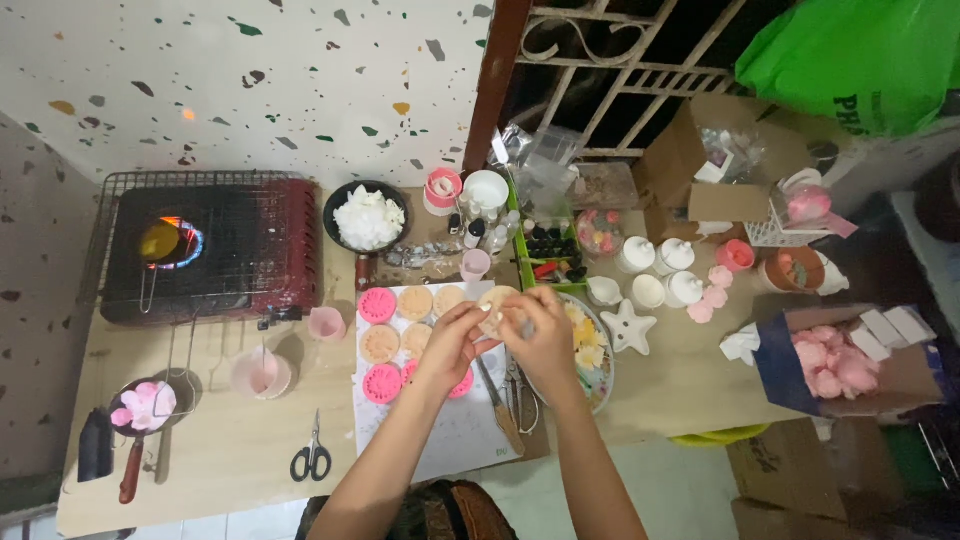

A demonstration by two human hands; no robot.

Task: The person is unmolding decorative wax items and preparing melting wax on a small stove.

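Note:
Both my hands meet above the middle of the table, holding one round beige mould (494,304) between their fingertips. My left hand (452,345) grips its left edge and my right hand (541,335) its right side. Below them a white sheet (450,430) carries several round moulds, pink ones (377,305) and beige ones (380,343). A wooden-handled tool (500,405) lies on the sheet by my right forearm.
A lit burner under a wire rack (205,245) stands at left, with a small pan (140,410) and scissors (312,460) near the front edge. A black bowl of white flakes (367,217), pink cups (262,372), white jars (660,270), a flower-filled plate (590,350) and boxes (850,360) crowd the right.

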